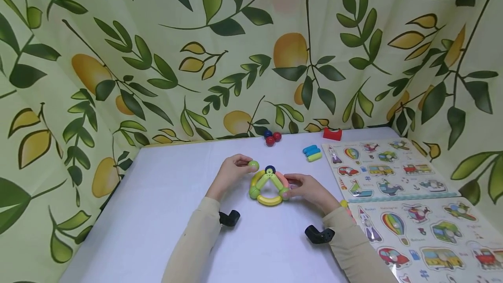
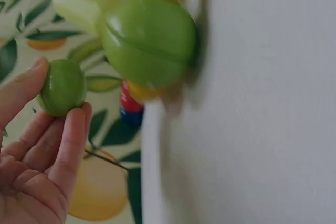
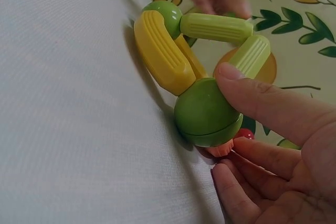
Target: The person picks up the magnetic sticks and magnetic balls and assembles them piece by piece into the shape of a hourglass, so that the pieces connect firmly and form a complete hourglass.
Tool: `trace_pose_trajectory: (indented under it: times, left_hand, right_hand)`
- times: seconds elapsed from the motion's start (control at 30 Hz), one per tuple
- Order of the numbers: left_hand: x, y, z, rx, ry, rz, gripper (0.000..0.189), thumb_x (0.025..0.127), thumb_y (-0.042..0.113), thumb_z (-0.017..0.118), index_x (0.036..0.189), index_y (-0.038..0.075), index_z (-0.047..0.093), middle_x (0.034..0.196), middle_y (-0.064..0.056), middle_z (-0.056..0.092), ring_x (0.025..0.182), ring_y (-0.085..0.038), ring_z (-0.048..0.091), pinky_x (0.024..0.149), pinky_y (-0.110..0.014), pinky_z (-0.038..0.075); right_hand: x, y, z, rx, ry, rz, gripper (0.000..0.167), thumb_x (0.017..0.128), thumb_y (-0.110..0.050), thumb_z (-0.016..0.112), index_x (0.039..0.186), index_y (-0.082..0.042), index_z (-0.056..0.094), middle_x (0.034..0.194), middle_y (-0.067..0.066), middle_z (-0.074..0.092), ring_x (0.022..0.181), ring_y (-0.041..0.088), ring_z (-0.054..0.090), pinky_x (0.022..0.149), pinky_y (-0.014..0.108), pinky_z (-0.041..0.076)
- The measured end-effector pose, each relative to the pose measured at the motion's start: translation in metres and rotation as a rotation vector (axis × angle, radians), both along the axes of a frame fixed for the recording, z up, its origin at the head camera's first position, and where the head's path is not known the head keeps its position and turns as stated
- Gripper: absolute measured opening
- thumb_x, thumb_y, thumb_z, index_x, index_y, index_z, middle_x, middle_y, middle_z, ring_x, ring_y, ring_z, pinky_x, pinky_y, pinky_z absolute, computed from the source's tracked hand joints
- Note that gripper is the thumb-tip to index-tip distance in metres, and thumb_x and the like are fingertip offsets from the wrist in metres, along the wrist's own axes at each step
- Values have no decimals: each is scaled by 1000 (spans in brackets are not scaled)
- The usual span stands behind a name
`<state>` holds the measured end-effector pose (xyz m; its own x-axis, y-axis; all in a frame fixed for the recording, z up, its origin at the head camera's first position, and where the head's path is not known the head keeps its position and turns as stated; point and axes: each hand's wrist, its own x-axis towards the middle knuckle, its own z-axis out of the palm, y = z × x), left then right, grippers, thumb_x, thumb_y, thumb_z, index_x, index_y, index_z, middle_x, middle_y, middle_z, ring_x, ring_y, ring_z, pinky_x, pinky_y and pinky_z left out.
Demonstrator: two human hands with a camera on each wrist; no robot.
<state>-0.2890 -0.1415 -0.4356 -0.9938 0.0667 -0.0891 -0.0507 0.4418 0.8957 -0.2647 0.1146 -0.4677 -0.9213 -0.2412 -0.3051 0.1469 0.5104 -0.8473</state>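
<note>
Ball (image 1: 253, 165) staying out in green, pinched between left hand's (image 1: 233, 171) thumb and fingers, hovering just beside frame (image 1: 277, 182). Frame resting on bench (image 1: 157, 213). Right hand (image 1: 309, 189) gripping frame's right green corner, thumb pressing its side. Red balls (image 1: 270, 141) lying behind frame; blue rods (image 1: 311, 150) lying behind right hand; puzzle board (image 1: 335, 174) lying farther right.

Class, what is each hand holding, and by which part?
The left hand pinches a loose green ball by its sides; the right hand holds the built frame at a green corner ball.
</note>
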Motion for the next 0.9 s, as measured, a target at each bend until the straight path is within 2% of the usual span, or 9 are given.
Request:
trace_pose_trajectory:
  times: [0.1, 0.2, 0.4, 0.47, 0.6, 0.77, 0.83, 0.9]
  left_hand:
    - [12, 10, 10, 74, 52, -25, 33, 83, 28, 82, 112, 16, 71, 113, -1, 74, 110, -20, 66, 101, -40, 53]
    - [22, 19, 18, 104, 87, -58, 32, 84, 24, 81, 113, 18, 72, 116, 0, 72, 108, -20, 67, 97, -37, 56]
    - [31, 36, 16, 135, 170, -108, 32, 85, 14, 79, 116, 12, 71, 121, -5, 68, 111, -22, 68, 93, -28, 57]
    - [32, 39, 14, 118, 189, -117, 32, 84, 12, 79, 115, 11, 70, 121, -6, 68, 111, -24, 68, 94, -27, 57]
    - [33, 41, 8, 61, 175, -111, 32, 84, 14, 79, 115, 12, 70, 120, -6, 69, 112, -25, 68, 95, -30, 57]
    - [37, 42, 10, -47, 212, -143, 31, 87, 14, 77, 117, 11, 68, 122, -7, 68, 117, -28, 65, 101, -37, 54]
    - [36, 40, 11, -89, 208, -167, 37, 87, 14, 77, 122, 10, 66, 125, -9, 66, 119, -29, 63, 103, -39, 53]
    - [36, 36, 11, -118, 173, -181, 46, 86, 15, 78, 128, 8, 61, 128, -11, 64, 120, -29, 62, 104, -41, 52]
  right_hand:
    - [-1, 1, -1, -9, 14, 6, 77, 75, -32, 87, 141, -13, 55, 145, 14, 55, 136, 34, 46, 115, 60, 34]
    - [-2, 1, -2, -24, 28, 25, 77, 75, -32, 87, 141, -11, 55, 145, 15, 55, 135, 34, 47, 115, 60, 34]
    - [-2, 1, -4, -27, 23, 30, 78, 75, -33, 87, 142, -11, 54, 145, 15, 55, 136, 34, 46, 115, 61, 33]
    - [-2, 1, -4, -23, 18, 36, 79, 76, -33, 86, 143, -9, 53, 146, 16, 54, 138, 35, 45, 116, 61, 32]
    - [-1, 0, -4, -26, 0, 32, 80, 76, -35, 86, 143, -10, 52, 146, 16, 53, 138, 36, 44, 116, 61, 32]
    - [-2, 1, -3, -33, -4, 20, 78, 76, -31, 87, 143, -10, 53, 146, 16, 53, 137, 35, 44, 116, 62, 31]
    - [-2, 2, -3, -37, -5, 19, 77, 75, -29, 87, 143, -10, 53, 147, 17, 53, 137, 36, 44, 116, 62, 31]
    - [-1, 2, -1, -38, -9, 25, 77, 75, -28, 87, 143, -10, 53, 146, 17, 53, 137, 35, 44, 116, 62, 32]
